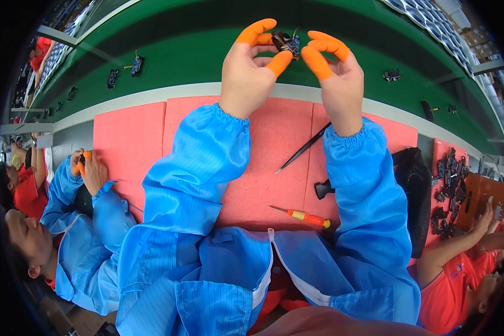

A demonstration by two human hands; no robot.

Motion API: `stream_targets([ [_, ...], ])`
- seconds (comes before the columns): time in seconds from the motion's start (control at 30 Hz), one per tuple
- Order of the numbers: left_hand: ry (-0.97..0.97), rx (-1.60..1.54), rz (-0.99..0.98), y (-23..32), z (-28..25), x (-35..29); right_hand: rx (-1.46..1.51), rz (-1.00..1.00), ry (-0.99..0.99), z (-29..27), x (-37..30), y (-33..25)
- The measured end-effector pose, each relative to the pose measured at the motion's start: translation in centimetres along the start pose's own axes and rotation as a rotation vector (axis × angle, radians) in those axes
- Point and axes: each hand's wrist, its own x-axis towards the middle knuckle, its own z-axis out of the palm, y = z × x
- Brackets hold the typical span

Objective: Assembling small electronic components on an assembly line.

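Observation:
Over the green conveyor belt (pixel 196 33), my left hand (pixel 246 73) pinches a small dark electronic assembly with a blue circuit board and thin wires (pixel 289 43) between orange-covered fingertips. Close by on its right is my right hand (pixel 341 75), thumb and forefinger parted, with orange finger cots too. Their tips come right up to the assembly's edge; whether they touch it is hard to see. Black tweezers (pixel 303 148) lie slantwise on the pink foam mat (pixel 269 129) below my right wrist. Nearer me rests a screwdriver with a red and yellow handle (pixel 308 217).
Similar small assemblies (pixel 136 65) sit along the belt, left and right (pixel 392 75). A black clip-like part (pixel 323 189) lies by my right sleeve, near a black mesh bag (pixel 413 185). Many dark parts (pixel 451 179) cover a pink mat further right. Co-workers (pixel 87 246) sit at both sides.

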Motion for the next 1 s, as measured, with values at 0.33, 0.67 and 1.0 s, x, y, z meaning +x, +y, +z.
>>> stream_targets([
  [0.33, -0.005, 0.642, 0.401, -0.1, -0.1, -0.2, -0.706, -0.463, -0.186, -2.1, 1.6, -1.0],
  [0.67, -0.160, -0.109, -0.258, 0.7, -0.1, -0.5, -0.557, -0.424, -0.175, -1.6, 1.2, -2.1],
  [1.0, -0.266, -0.573, -0.606, 1.8, 0.9, -0.9, -0.203, -0.116, -0.067, -0.8, 0.3, -2.1],
])
